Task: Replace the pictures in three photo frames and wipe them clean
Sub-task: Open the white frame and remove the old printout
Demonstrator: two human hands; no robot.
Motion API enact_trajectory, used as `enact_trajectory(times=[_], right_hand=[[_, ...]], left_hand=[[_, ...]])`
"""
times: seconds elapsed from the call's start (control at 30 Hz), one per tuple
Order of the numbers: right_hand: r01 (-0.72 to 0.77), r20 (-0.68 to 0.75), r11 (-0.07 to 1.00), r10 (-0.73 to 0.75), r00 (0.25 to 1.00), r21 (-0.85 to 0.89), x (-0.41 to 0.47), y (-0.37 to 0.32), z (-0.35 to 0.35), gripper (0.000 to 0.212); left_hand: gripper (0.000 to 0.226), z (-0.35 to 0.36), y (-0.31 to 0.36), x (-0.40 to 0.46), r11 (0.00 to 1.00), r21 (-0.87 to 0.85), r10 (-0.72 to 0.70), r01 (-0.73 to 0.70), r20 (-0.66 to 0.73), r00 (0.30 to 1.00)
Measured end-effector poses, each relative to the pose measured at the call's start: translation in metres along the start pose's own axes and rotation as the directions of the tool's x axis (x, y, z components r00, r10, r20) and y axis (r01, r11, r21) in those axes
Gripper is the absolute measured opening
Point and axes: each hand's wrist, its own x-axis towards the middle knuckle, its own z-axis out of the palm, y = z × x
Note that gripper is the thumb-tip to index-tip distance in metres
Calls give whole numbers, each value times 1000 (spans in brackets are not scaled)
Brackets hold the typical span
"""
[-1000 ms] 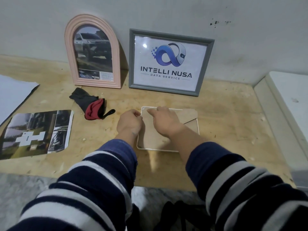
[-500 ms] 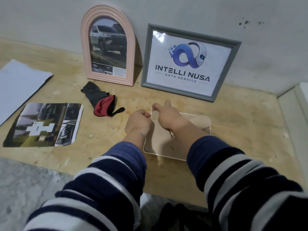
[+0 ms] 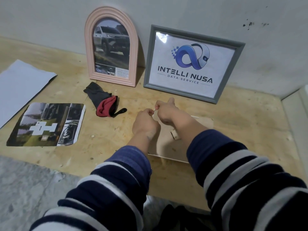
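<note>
A pale grey wall (image 3: 50, 22) stands behind the counter (image 3: 116, 142), its paint scuffed and smudged, with a small cluster of dark specks (image 3: 250, 25) high on the right. The counter is light, bare plywood, grainy and blotched, dotted with tiny crumbs. Its near edge drops to a mottled grey floor (image 3: 25, 189). A white ledge (image 3: 298, 114) adjoins the counter's right end. Lighting is dim and even.

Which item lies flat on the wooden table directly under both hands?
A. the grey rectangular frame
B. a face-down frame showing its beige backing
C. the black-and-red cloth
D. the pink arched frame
B: the face-down frame with beige backing lies under both hands, which pinch at its far left corner.
</note>
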Motion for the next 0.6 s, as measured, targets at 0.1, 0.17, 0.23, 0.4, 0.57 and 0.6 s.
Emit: enact_trajectory(times=[0.1,0.17,0.23,0.4,0.57,0.6], right_hand=[[2,-4,1000,-2,1000,-10,9,3,-2,38],[-10,-7,999,10,1000,-33,13,2,-1,42],[-45,0,998,45,999,-32,15,0,1,43],[-160,-110,987,160,981,7,16,13,-1,51],[-149,-151,977,126,980,-151,7,25,-11,40],[-161,-165,972,133,977,-172,4,28,-13,40]], left_hand=[[21,-1,7,3,998,-56,-15,18,54,998],[10,0,7,7,999,-33,-4,6,62,998],[9,2,6,10,1000,-15,-25,26,56,998],[11,8,9,13,976,-164,-137,146,61,989],[24,10,11,14,965,-198,-166,173,49,985],[25,10,12,14,963,-206,-170,177,51,984]])
